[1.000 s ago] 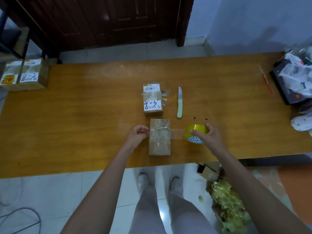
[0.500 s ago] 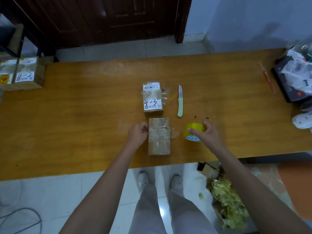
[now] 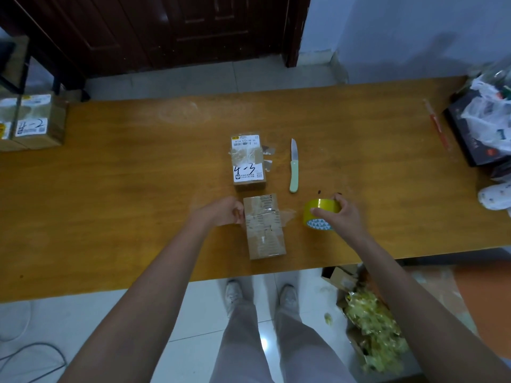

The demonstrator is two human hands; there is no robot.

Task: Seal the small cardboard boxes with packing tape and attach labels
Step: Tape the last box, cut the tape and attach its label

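Since the earlier view, the tape strip no longer spans from box to roll; its loose clear end (image 3: 287, 217) now lies just right of the plain brown cardboard box (image 3: 264, 225) near the front edge of the long orange-brown wooden table (image 3: 124, 189). The left hand (image 3: 221, 211), fingers curled, presses the box's left side. The right hand (image 3: 340, 214) grips the yellow packing tape roll (image 3: 318, 212) beside the box. Behind the box sit a labelled cardboard box marked "4-3" (image 3: 249, 163) and a pale-green-handled knife (image 3: 294, 170).
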